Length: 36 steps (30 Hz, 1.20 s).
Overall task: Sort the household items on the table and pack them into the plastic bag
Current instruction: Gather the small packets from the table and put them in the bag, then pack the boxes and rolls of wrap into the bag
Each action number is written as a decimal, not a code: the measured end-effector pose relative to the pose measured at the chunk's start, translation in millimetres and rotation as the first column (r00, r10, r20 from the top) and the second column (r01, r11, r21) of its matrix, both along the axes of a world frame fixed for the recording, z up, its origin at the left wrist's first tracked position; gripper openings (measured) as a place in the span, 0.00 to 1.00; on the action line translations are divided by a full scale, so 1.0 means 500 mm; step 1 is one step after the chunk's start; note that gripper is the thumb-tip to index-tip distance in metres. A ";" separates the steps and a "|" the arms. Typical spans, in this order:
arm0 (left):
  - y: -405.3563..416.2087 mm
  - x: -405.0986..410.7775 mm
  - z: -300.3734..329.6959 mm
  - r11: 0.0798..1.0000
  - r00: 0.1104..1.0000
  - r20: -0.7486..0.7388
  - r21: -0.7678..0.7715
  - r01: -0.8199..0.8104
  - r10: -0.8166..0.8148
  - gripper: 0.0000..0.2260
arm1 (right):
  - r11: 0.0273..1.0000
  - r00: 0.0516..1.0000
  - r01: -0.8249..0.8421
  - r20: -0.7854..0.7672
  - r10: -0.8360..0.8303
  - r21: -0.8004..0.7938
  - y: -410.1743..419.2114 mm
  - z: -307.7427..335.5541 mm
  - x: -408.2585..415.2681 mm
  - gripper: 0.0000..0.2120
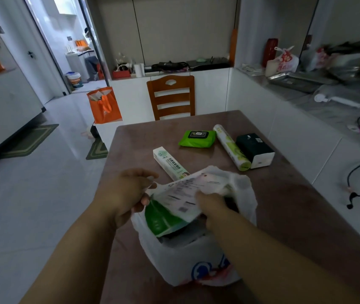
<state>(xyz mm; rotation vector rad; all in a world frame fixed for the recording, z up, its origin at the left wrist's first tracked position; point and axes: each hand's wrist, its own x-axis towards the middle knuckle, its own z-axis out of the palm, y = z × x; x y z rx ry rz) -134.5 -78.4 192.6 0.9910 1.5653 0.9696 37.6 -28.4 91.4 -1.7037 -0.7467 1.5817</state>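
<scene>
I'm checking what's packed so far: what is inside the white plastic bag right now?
A green and white packet sticks half out of the white plastic bag, held by the right hand. Beneath it something dark grey shows. The rest is hidden by the packet and bag walls.

Bag [181, 260]: I find it at the table's [284, 205] near edge.
Pouch [174, 207]: half in the bag's mouth.
Box [170, 162]: just behind the bag.
Wipes pack [197, 138]: behind the box, rightward.
Roll [231, 147]: right of the wipes.
Tissue pack [254, 150]: touching the roll's right side.
Chair [171, 96]: beyond the table's far edge.
</scene>
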 end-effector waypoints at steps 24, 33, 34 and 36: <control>0.000 -0.039 0.035 0.985 0.987 -0.025 -0.061 -0.159 0.158 0.17 | 0.448 0.390 -0.881 0.770 0.506 0.152 0.062 0.144 0.009 0.14; 0.177 -0.085 0.053 0.995 0.904 -0.421 -0.020 -0.094 0.077 0.20 | 0.746 0.762 -0.575 0.553 0.337 0.338 0.304 0.212 0.087 0.13; 0.207 -0.074 0.052 0.997 0.910 -0.412 -0.052 -0.060 0.034 0.19 | 0.776 0.771 -0.550 0.545 0.330 0.309 0.336 0.199 0.096 0.14; 0.265 -0.047 0.043 0.992 0.914 -0.401 -0.126 0.011 -0.061 0.18 | 0.817 0.754 -0.531 0.565 0.335 0.224 0.393 0.165 0.110 0.18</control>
